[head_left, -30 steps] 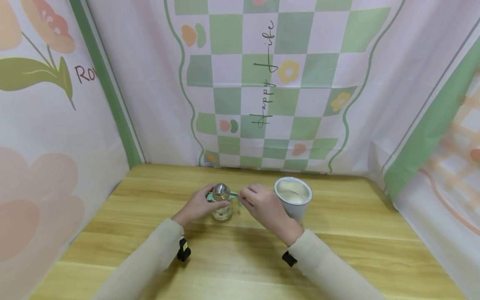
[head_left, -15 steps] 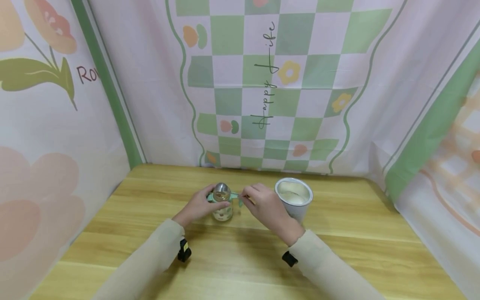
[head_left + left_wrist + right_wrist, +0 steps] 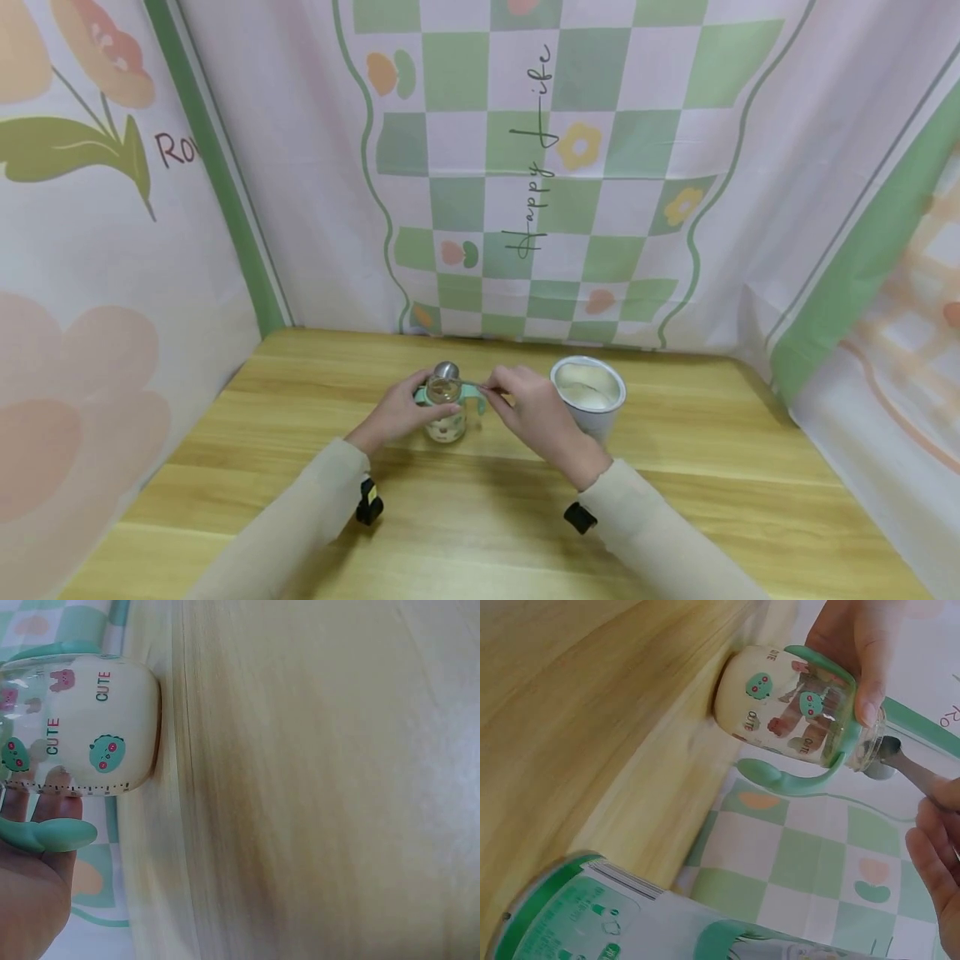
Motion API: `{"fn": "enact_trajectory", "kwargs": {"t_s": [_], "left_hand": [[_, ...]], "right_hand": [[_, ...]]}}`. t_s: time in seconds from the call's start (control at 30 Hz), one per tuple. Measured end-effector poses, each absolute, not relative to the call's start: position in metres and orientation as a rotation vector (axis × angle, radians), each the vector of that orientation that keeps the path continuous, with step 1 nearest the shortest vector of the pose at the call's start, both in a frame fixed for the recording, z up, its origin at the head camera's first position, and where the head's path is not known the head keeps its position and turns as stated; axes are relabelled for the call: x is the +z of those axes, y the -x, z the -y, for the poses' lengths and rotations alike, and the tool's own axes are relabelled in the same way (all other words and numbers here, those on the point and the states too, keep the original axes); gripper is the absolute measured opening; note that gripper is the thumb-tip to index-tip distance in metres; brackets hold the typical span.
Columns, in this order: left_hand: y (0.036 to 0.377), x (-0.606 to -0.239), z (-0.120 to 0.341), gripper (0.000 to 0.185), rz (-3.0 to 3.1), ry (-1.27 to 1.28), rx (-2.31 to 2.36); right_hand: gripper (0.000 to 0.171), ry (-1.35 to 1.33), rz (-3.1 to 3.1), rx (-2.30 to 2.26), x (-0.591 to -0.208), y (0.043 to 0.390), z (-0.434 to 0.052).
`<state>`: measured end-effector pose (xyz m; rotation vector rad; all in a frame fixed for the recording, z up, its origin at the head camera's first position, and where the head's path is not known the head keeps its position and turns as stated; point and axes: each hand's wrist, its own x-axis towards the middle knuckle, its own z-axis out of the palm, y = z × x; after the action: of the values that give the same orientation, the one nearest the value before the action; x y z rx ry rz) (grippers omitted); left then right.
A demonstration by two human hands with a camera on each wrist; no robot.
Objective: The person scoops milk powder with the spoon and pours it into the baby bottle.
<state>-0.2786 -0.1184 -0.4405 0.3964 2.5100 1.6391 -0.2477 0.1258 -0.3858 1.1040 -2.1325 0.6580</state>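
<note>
Steel spoon (image 3: 450, 373) held over mouth of baby bottle (image 3: 444, 417), centre of wooden table (image 3: 675, 500).
Spill risk judged real: narrow bottle mouth, spoon bowl tipped at its rim, powder likely to land on table if wrist wobbles; bottle could tip if steadying grip slackens. Left hand (image 3: 393, 412) curled round bottle and its green handle (image 3: 52, 834), fingers wrapped on glass. Right hand (image 3: 528, 412) pinching spoon stem, fingers bent, wrist raised beside open powder tin (image 3: 587, 392).
</note>
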Motion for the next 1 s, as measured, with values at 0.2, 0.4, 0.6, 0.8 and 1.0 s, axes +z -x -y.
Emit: {"fn": "enact_trajectory", "kwargs": {"t_s": [0.2,0.4,0.6,0.8,1.0], "left_hand": [[0.279,-0.441,0.119,0.078,-2.509,-0.405,1.636],[0.278,-0.441,0.120,0.080,-2.499,-0.411,1.642],[0.280,-0.441,0.118,0.078,-2.512,-0.401,1.637],[0.279,-0.440,0.118,0.082,-2.535,-0.393,1.602],[0.278,-0.439,0.118,0.079,-2.523,-0.392,1.605]], "right_hand": [[0.025,-1.180,2.069,0.574,-0.386,0.248,-0.127],[0.024,-1.199,2.073,0.563,-0.383,0.247,-0.126],[0.012,-1.128,2.162,0.779,-0.379,0.247,-0.127],[0.008,-0.975,2.208,1.025,-0.373,0.246,-0.129],[0.007,-0.833,2.271,1.185,-0.366,0.242,-0.132]]}}
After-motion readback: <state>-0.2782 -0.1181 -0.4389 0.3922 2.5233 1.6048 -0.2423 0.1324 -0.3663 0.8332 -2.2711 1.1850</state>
